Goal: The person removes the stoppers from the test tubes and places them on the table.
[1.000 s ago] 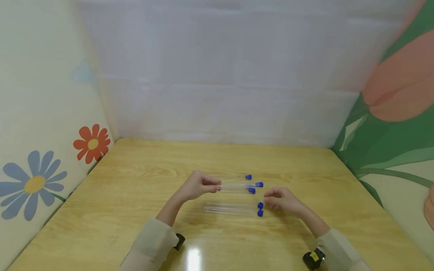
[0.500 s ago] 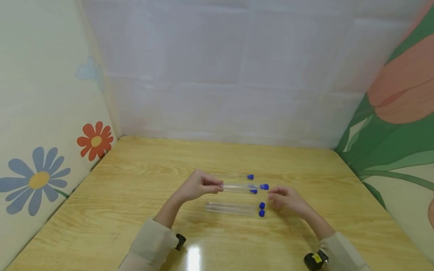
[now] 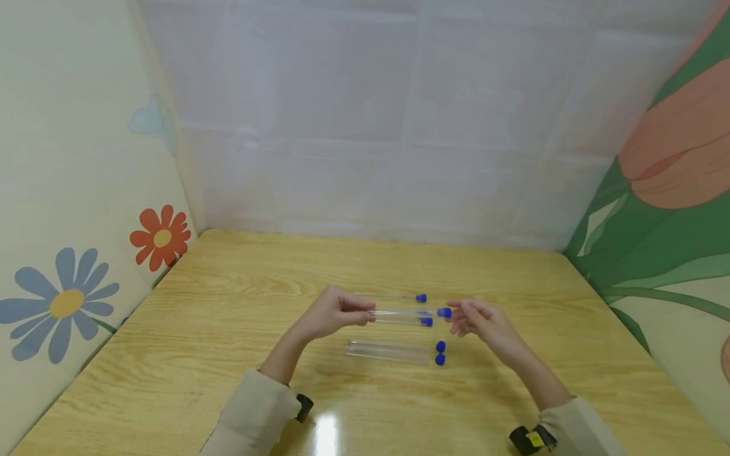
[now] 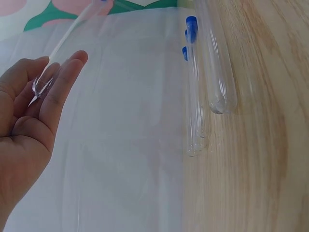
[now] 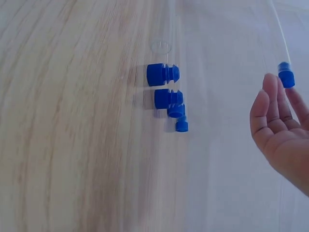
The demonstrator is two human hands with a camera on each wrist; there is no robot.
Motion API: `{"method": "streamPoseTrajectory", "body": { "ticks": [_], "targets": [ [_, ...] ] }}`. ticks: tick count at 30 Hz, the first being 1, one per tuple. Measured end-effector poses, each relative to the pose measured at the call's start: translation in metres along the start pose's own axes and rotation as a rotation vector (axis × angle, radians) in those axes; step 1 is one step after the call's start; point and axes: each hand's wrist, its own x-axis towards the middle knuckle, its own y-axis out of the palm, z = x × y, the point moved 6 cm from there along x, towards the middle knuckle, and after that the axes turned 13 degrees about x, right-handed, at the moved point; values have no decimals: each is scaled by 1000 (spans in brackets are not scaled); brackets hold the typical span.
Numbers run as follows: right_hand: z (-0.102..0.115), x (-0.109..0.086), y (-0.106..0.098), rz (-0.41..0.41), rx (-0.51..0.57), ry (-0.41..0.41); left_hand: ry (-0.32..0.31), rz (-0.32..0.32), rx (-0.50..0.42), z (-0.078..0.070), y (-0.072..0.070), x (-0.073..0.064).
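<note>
My left hand (image 3: 336, 313) pinches a clear test tube (image 3: 399, 314) near its rounded end, held level above the table. A blue stopper (image 3: 444, 313) sits at the tube's right-hand end. My right hand (image 3: 485, 326) is at that stopper, its fingertips right beside it with fingers loosely extended; in the right wrist view the stopper (image 5: 286, 76) shows at the fingertips (image 5: 270, 86). Below the held tube, clear tubing (image 3: 388, 351) lies on the table, with two loose blue stoppers (image 3: 441, 346) by its right end.
Behind the held tube, more clear test tubes (image 4: 193, 106) with blue stoppers (image 3: 421, 298) lie on the wooden table (image 3: 274, 266). A white sheet (image 3: 365, 126) hangs along the back edge. Flower-painted walls (image 3: 68, 190) stand at both sides.
My right hand has risen from beside the loose stoppers to the stopper on the held tube, its fingers spreading toward it. My left hand keeps its pinch on the tube.
</note>
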Motion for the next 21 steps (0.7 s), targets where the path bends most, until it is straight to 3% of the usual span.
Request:
{"method": "streamPoseTrajectory", "body": {
  "ticks": [7, 21],
  "targets": [
    [4, -1, 6, 43, -10, -94, 8, -9, 5, -3, -1, -1],
    [1, 0, 7, -30, -14, -76, 21, 6, -30, -5, 2, 0]
  ]
}}
